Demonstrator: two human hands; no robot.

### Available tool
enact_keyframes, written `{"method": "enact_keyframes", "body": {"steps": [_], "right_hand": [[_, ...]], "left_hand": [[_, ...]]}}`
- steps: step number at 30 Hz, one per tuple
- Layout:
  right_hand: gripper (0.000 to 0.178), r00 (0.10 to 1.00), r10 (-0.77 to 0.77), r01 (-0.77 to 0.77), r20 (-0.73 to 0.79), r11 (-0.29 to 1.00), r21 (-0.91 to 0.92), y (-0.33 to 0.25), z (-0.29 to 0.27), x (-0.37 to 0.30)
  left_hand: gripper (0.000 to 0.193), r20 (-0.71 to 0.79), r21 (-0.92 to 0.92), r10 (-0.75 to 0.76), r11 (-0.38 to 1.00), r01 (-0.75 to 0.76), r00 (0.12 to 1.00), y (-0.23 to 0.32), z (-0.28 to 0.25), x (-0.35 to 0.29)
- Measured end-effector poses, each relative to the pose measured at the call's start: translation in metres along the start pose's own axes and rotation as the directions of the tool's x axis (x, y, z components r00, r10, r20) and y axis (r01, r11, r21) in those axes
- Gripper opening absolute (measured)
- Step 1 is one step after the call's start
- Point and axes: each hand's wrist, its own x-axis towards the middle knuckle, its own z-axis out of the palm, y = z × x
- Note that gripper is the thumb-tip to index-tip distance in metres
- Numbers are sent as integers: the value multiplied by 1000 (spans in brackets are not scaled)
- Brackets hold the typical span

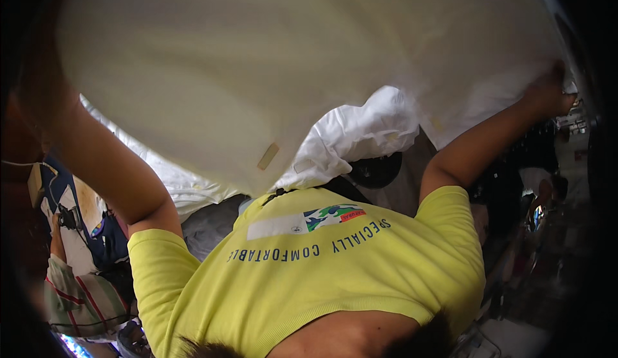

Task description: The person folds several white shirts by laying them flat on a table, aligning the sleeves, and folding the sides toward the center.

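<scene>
A large off-white cloth is spread up high between my raised arms and fills the upper part of the head view. A small pale tag sits near its lower edge. At the far right, my right hand is closed on the cloth's edge, its fingers partly in shadow. My left forearm reaches up along the cloth's left side. The left hand is lost in the dark rim, so its fingers cannot be made out. Below the raised cloth, more crumpled white fabric lies bunched in front of my waist.
Another person in a striped sleeve is at the lower left, a hand by a small dark device. A round black object shows beyond the bunched fabric. Dim clutter and another person's arm are on the right.
</scene>
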Motion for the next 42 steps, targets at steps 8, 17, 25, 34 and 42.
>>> {"method": "enact_keyframes", "body": {"steps": [8, 17, 25, 34, 42], "right_hand": [[60, 916, 65, 83, 396, 935, -344, 93, 56, -52], [54, 373, 638, 33, 674, 716, -697, 247, 72, -292], [57, 441, 515, -77, 735, 838, -540, 216, 168, -297], [31, 174, 474, -716, 863, 662, -219, 198, 204, -281], [28, -454, -601, -667, 658, 719, 195, -2, 44, -237]], "left_hand": [[23, -32, 123, -435, 892, 436, 900, -84, -4, -47], [31, -120, 626, -613, 564, 539, 781, -273, 32, -216], [34, -147, 740, -427, 551, 385, 892, -213, 89, -215], [31, -73, 366, -590, 734, 572, 804, -195, 136, -205], [59, 315, -451, -903, 130, 883, 293, -239, 147, -212]]}}
